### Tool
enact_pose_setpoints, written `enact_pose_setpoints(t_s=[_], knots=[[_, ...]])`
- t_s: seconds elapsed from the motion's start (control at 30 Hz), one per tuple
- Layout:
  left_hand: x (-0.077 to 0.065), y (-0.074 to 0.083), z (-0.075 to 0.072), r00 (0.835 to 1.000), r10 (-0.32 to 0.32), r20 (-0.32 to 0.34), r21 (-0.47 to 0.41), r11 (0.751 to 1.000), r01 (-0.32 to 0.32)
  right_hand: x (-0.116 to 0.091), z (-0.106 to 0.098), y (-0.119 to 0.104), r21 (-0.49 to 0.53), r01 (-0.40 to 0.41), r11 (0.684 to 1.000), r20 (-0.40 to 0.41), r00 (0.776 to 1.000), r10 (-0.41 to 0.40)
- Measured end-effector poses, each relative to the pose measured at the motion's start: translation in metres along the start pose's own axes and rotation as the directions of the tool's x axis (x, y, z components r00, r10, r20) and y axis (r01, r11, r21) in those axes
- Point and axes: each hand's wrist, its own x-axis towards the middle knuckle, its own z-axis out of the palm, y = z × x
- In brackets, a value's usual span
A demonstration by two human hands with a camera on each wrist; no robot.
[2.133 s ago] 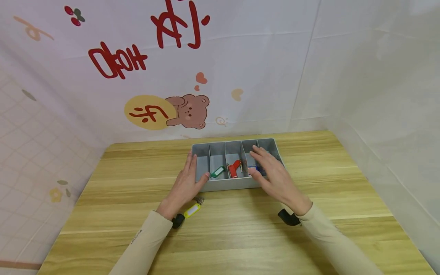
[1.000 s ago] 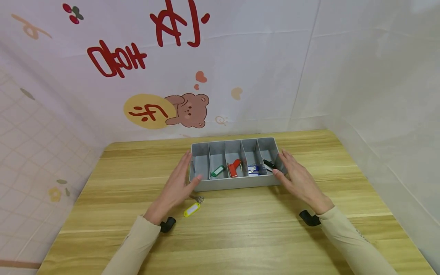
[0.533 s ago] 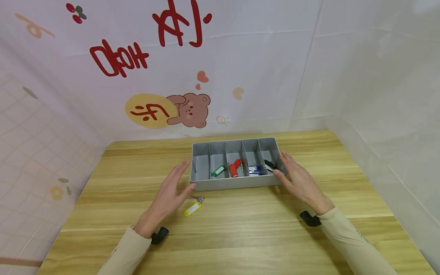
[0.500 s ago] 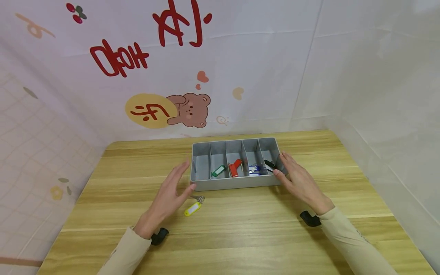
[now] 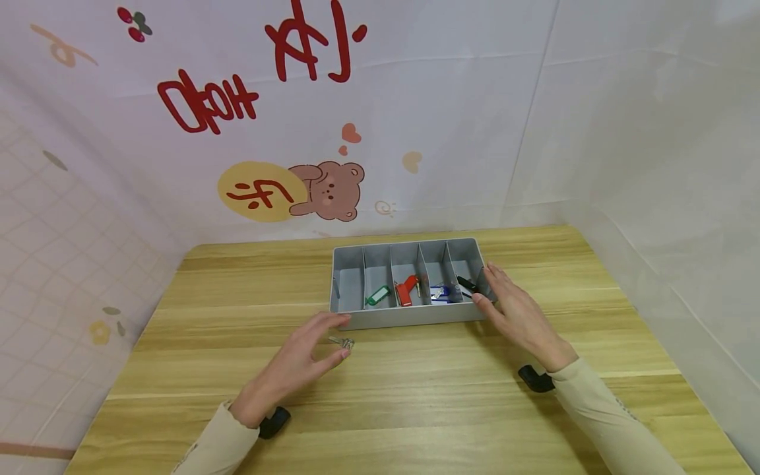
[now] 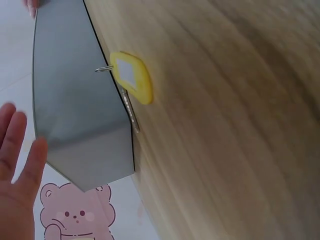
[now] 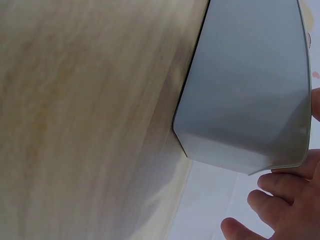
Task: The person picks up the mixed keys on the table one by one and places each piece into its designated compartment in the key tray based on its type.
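My left hand [image 5: 291,366] reaches over the table in front of the grey divided tray [image 5: 410,319], thumb and fingers spread apart. Between its fingertips in the head view lies a bunch of keys [image 5: 343,342]. Their yellow key tag [image 6: 132,75] is hidden beneath this hand there, but shows in the left wrist view beside the tray's front wall. My right hand [image 5: 522,323] rests at the tray's right end, fingers along the end wall and thumb at the front rim [image 7: 308,75]. The tray holds a green key tag [image 5: 378,295], red ones [image 5: 404,294], blue ones [image 5: 439,291] and a black one [image 5: 467,284].
The tray stands near the back of the wooden table [image 5: 415,409], close to a white printed curtain [image 5: 463,132]. Each wrist wears a black camera mount, left [image 5: 275,422] and right [image 5: 536,379]. The tray's far left compartment [image 5: 349,287] shows bare walls and floor.
My left hand has left the tray's left end and come down over the yellow key tag, covering it. My right hand first shifted right to the tray's end, then stayed there.
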Motion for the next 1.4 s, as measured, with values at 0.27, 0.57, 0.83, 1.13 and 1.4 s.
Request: enact_pose_setpoints(t_s=[0.27,0.57,0.83,1.13,1.4], knots=[[-0.001,-0.007,0.002,0.987,0.018,0.162,-0.011,1.000,-0.016,0.000,0.000,-0.001,-0.004,-0.003,1.000,0.009,1.000,0.003],[0.001,-0.017,0.004,0.969,-0.003,0.247,0.013,1.000,0.000,0.000,0.000,0.000,-0.002,-0.008,1.000,0.013,1.000,0.008],[0.003,-0.026,0.007,0.959,-0.037,0.280,0.024,0.999,0.032,-0.001,0.000,0.000,-0.004,-0.005,1.000,0.015,1.000,0.005],[0.009,-0.031,0.008,0.953,-0.020,0.302,0.057,0.998,0.003,-0.001,0.000,0.000,-0.003,-0.018,1.000,0.023,1.000,0.018],[0.012,-0.031,0.008,0.944,0.006,0.331,0.068,0.997,-0.031,-0.002,-0.001,-0.001,-0.003,-0.023,1.000,0.027,0.999,0.023]])
